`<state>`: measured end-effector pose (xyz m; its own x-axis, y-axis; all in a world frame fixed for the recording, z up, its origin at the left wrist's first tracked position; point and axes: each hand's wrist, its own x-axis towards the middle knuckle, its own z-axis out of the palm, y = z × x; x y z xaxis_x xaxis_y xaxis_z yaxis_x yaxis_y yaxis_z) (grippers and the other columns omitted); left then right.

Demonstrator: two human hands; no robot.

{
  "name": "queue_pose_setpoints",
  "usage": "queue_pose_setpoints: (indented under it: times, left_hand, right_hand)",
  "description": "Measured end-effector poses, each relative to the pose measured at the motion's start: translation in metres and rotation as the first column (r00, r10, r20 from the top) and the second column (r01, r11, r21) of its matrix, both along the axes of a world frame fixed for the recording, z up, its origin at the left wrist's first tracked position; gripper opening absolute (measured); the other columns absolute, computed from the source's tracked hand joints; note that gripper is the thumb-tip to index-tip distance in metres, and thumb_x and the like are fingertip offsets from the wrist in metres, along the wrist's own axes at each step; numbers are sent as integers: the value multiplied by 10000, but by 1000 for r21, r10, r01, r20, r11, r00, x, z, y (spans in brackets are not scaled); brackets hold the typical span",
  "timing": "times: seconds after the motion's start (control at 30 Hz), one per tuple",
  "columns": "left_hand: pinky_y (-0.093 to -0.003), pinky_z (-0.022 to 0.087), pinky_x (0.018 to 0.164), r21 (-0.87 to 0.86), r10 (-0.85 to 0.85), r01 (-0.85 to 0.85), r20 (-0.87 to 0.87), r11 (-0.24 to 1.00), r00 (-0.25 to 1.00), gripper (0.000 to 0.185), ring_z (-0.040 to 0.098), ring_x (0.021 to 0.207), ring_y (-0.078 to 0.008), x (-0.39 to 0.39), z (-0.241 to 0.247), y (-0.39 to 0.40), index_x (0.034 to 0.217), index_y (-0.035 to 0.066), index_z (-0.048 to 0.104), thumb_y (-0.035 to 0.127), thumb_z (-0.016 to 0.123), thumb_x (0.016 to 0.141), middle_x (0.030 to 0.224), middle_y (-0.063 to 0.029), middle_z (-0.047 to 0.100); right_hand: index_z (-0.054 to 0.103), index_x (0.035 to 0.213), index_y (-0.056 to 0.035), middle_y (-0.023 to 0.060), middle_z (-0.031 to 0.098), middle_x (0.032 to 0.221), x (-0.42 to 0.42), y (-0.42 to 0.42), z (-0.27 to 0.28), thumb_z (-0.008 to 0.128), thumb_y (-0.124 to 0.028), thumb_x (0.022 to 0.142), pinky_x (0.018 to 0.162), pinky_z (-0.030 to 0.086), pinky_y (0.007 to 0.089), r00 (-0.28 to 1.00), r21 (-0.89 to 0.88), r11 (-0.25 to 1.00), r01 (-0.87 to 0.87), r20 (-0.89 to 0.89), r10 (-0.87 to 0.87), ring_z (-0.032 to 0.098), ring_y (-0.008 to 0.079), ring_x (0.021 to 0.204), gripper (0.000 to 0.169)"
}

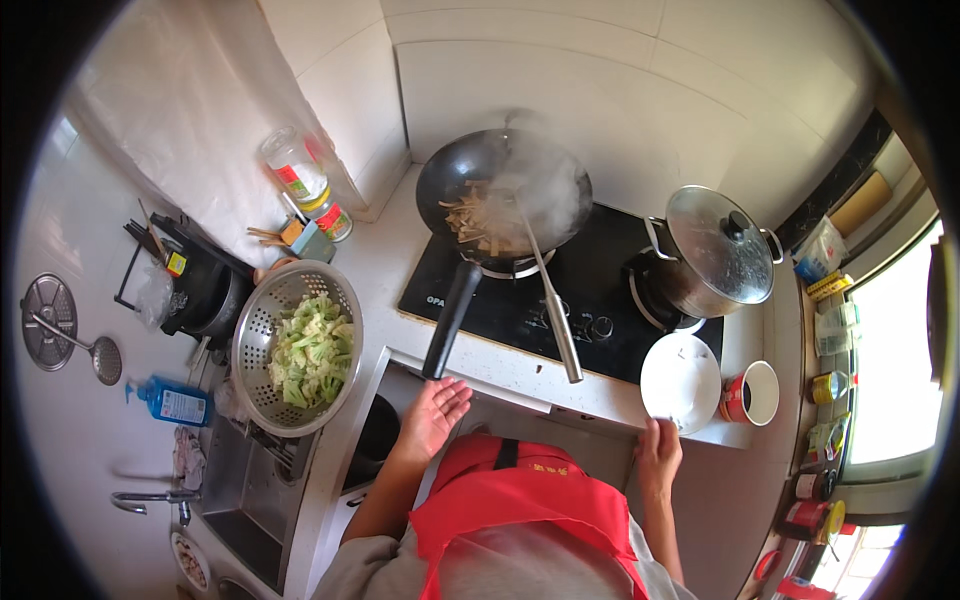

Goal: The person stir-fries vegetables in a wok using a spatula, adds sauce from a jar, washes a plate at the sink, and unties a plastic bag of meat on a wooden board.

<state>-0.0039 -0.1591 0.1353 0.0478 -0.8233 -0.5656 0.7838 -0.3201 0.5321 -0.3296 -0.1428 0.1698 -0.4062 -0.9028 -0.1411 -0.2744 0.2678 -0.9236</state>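
Note:
My left hand (436, 418) is palm up with fingers extended, holding nothing, just below the end of the black handle of a wok (454, 330). Sliced brownish food (480, 221) steams in the wok. A metal spatula (556, 322) rests in it, its handle leaning towards me over the cooktop. At the right, my right hand (660, 450) has its fingers together at the near rim of a white bowl (679, 379). A few small dark bits lie in the bowl. Whether the fingers grip the rim is unclear.
A lidded steel pot (709, 262) stands on the right of the black cooktop (585, 255). Beside the bowl is a paper tub (751, 394). Left, a metal colander (251, 360) holds cut cauliflower (311, 352) over the sink (240, 495). Jars (300, 180) stand behind.

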Motion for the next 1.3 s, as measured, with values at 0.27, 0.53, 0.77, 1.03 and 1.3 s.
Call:
queue_pose_setpoints:
  times: [0.27,0.53,0.77,1.03,1.3]
  left_hand:
    - [-286,464,632,-221,-144,145,18,965,989,364,563,763,-196,13,35,-44,1031,67,475,377,414,849,891,-106,568]
    - [-202,322,420,-220,-200,199,16,955,980,232,447,512,-106,14,34,-57,945,76,414,261,483,823,680,-44,495]
    - [-203,307,415,-230,-196,199,36,953,980,206,431,498,-104,15,31,-55,929,77,403,251,466,837,666,-42,485]
    - [-213,309,412,-239,-214,212,17,948,977,178,434,484,-111,18,31,-54,914,71,390,228,443,848,653,-53,486]
    - [-210,307,392,-258,-172,168,9,951,985,190,431,466,-108,10,28,-56,920,68,409,237,453,845,659,-57,496]
  right_hand:
    - [176,1283,-40,264,484,996,115,-131,50,497,-85,727,777,412,392,511,257,742,-619,-585,629,506,387,884,643]
    - [296,1244,-43,249,556,823,119,-155,77,474,-180,788,664,430,389,611,117,746,-655,-498,615,558,371,766,508]
    - [325,1255,-215,174,554,681,73,-97,136,510,-192,789,600,426,408,231,378,765,-521,-801,553,560,317,637,502]
    - [474,1163,-166,175,584,810,52,-52,238,570,-104,740,662,440,356,512,406,788,-462,-603,611,583,299,732,438]
    - [430,1192,-138,203,575,855,67,-94,138,542,-151,774,681,431,367,518,297,837,-459,-676,524,568,314,772,433]
